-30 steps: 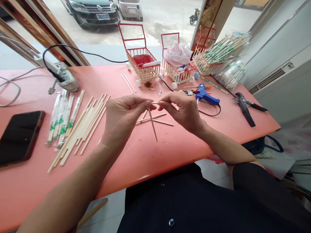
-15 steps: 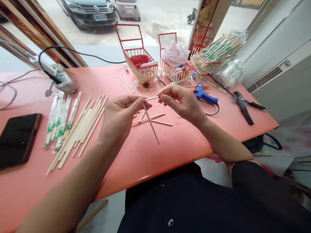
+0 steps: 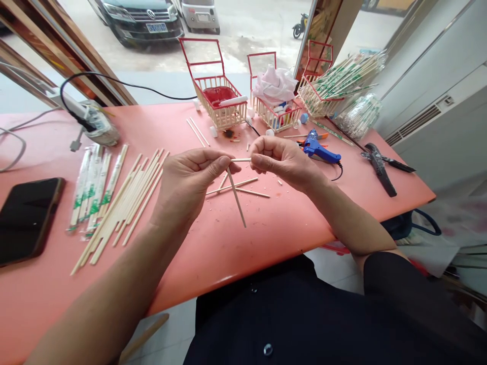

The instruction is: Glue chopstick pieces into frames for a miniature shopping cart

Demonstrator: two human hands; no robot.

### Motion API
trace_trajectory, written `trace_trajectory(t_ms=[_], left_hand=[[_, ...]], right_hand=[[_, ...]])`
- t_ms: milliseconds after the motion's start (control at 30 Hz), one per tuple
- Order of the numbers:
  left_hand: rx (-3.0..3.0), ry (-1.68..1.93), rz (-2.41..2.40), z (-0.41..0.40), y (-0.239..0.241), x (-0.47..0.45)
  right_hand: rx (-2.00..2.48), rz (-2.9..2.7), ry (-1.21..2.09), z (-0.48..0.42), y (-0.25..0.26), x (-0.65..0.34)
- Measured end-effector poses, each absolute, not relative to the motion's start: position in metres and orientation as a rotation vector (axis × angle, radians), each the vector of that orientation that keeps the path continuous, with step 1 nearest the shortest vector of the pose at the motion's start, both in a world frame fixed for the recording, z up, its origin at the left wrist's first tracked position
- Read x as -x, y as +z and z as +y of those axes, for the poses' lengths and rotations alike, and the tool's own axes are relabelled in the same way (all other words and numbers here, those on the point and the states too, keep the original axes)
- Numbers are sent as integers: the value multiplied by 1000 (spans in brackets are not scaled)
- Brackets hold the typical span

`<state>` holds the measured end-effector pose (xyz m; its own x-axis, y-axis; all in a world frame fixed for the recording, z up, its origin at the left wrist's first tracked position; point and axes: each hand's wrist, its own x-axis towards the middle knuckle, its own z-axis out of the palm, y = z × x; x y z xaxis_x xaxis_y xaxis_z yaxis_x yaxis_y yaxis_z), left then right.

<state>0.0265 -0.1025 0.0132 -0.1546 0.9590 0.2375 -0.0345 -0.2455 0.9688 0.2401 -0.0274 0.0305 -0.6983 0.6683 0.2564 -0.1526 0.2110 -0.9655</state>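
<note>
One short stick [image 3: 241, 159] spans left hand [image 3: 186, 175] and right hand [image 3: 289, 162], each grip pinching it

Phone [image 3: 32, 218]: lying flat near me on the left of the table, screen dark.
Socket block [image 3: 102, 129]: behind the phone, a black cord [image 3: 125, 82] plugged into it and running off in a curve.
Car [image 3: 142, 23]: dark, parked outside the glass, nose towards us.
Van [image 3: 200, 16]: pale, right next to the car.
Scooter [image 3: 300, 27]: well apart from both, further right.
Vent [image 3: 416, 122]: slotted, in the white panel at right.
</note>
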Motion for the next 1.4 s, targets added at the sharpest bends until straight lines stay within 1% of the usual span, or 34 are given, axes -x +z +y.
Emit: trace_trajectory(t_ms=[233, 367, 467, 633, 733, 933, 1033, 1200, 1400], left_hand=[[-1273, 1504, 1113, -104, 16, -29], [-1316, 1537, 1150, -106, 18, -29], [-1415, 1590, 1261, -112, 23, -31], [-1626, 1636, 1533, -126, 31, -34], [-1625, 1657, 1570, -128, 33, -35], [-1293, 1740, 1289, -113, 29, -33], [-1188, 1690, 1195, -108, 25, -31], [-1205, 1627, 1211, -107, 21, -28], [-1302, 1630, 1258, -108, 18, -33]], right_hand=[[408, -1839, 1634, -25, 27, -240], [435, -1896, 1519, -25, 29, -241], [538, -1959, 1248, -29, 28, -242], [697, -2048, 541, -47, 23, -237], [660, -2067, 360, -58, 24, -234], [752, -2008, 422, -47, 25, -240], [809, -2041, 440, -35, 21, -244], [810, -2029, 550, -32, 21, -248], [618, -2049, 713, -42, 27, -242]])
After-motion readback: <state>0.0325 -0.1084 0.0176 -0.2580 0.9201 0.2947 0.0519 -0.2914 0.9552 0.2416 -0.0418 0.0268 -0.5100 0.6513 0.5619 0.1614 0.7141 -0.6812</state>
